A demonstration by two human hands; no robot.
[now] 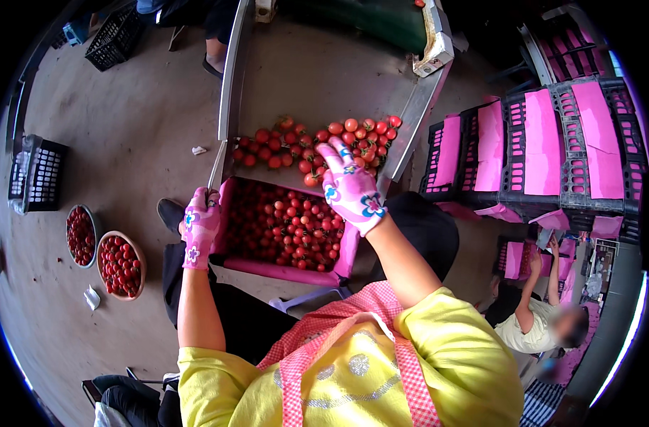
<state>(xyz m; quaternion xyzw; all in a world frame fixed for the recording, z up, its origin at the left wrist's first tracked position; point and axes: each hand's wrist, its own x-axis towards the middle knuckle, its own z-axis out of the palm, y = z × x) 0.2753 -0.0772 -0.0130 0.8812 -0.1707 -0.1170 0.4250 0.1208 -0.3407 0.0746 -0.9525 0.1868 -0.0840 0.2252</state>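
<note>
My left hand (201, 226), in a pink flowered glove, is closed round a thin metal strip (215, 167) at the lower left of a sloping chute. My right hand (349, 181), in a matching glove, has its fingers apart over loose cherry tomatoes (274, 142) lying across the chute (317, 78), its fingertips on or just above them. Whether its hidden fingertips touch one is unclear. Just below, a pink-lined crate (341, 263) holds many smaller-looking cherry tomatoes (281, 228) between my legs.
Pink-lined black crates (536, 142) are stacked at right, where a co-worker (527, 327) reaches up. Two bowls of tomatoes (142, 263) and a black crate (41, 178) stand on the left floor. Another person's leg (217, 46) shows beyond the chute; a green roller (367, 21) tops it.
</note>
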